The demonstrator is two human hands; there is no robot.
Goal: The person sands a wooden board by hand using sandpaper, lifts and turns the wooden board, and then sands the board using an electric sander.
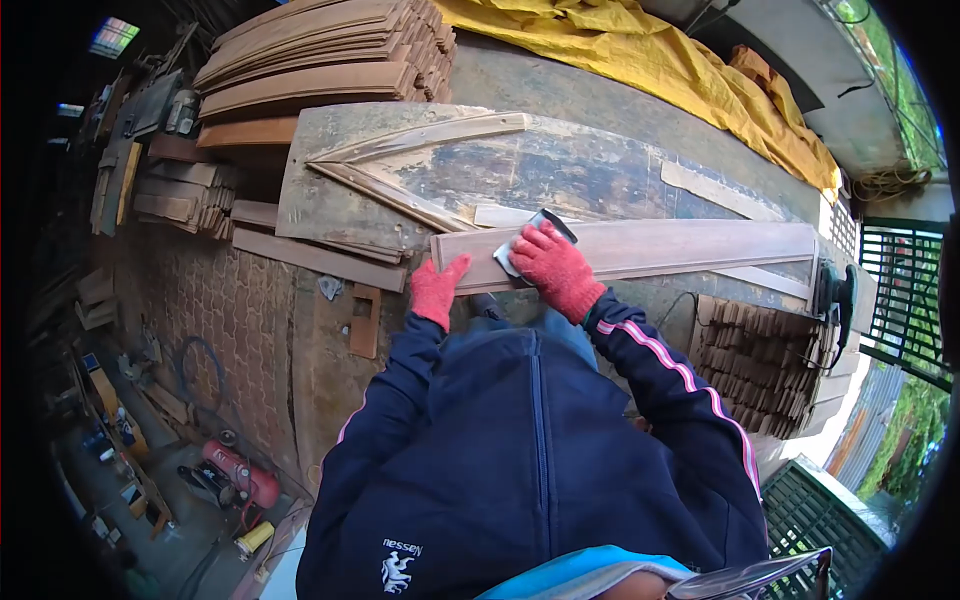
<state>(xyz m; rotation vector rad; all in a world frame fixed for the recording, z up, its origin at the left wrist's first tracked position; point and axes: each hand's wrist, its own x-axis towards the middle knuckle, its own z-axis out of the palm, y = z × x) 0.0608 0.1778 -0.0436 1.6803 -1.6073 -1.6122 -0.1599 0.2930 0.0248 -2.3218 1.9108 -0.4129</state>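
A long wooden board (680, 247) with a raised edge lies across the worktable (340, 215) in front of me. My left hand (437, 290), in a red glove, grips the board's left end, thumb on the top face. My right hand (553, 265), also gloved in red, is closed around a sanding block (556, 226) pressed on the board's upper face near that end. The block shows a dark edge on one side and a pale sheet on the other; its middle is hidden under the glove.
Wooden strips (430, 140) form a V on the table. Stacked boards (310, 60) stand at the back left, another stack (755, 365) at the right. A green power sander (835, 300) sits past the board's right end. A yellow tarp (660, 65) lies behind; a red compressor (240, 475) is lower left.
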